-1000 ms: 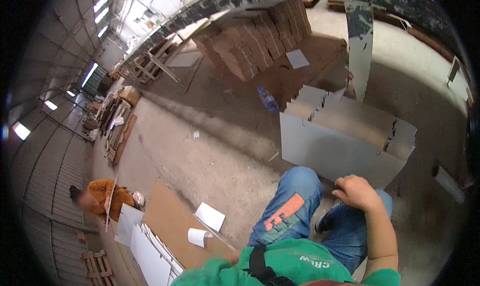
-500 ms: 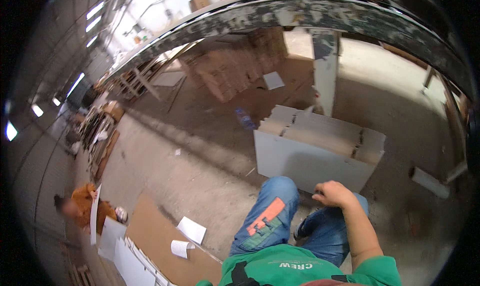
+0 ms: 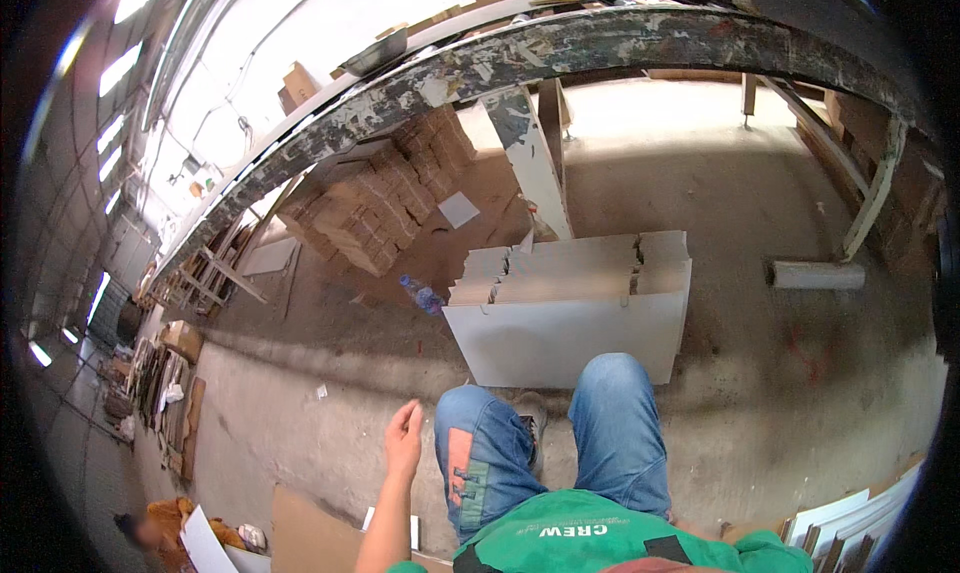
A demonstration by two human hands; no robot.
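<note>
My left hand [image 3: 403, 438] hangs in the air just left of my left knee, holding nothing, its fingers stretched out loosely. My right hand is out of sight beside my body. In front of my knees, a stack of flat cardboard pieces [image 3: 560, 338] stands on edge on the floor, its front face white and its upper edges notched and brown. Below my left hand, a brown cardboard sheet [image 3: 310, 533] lies near the lower edge, with a white paper [image 3: 415, 530] partly behind my forearm.
A paint-worn table beam [image 3: 480, 68] crosses above the stack, with a leg [image 3: 530, 163] behind it. Bundled brown cardboard [image 3: 375, 198], a plastic bottle [image 3: 421, 295] and a wrapped roll [image 3: 818, 275] lie beyond. White panels [image 3: 850, 523] stand lower right; a person in orange [image 3: 170, 533] is lower left.
My view has turned right, shifting the stack leftward in the picture. My left hand has come into view beside my left knee. My right hand has left its place above my right knee.
</note>
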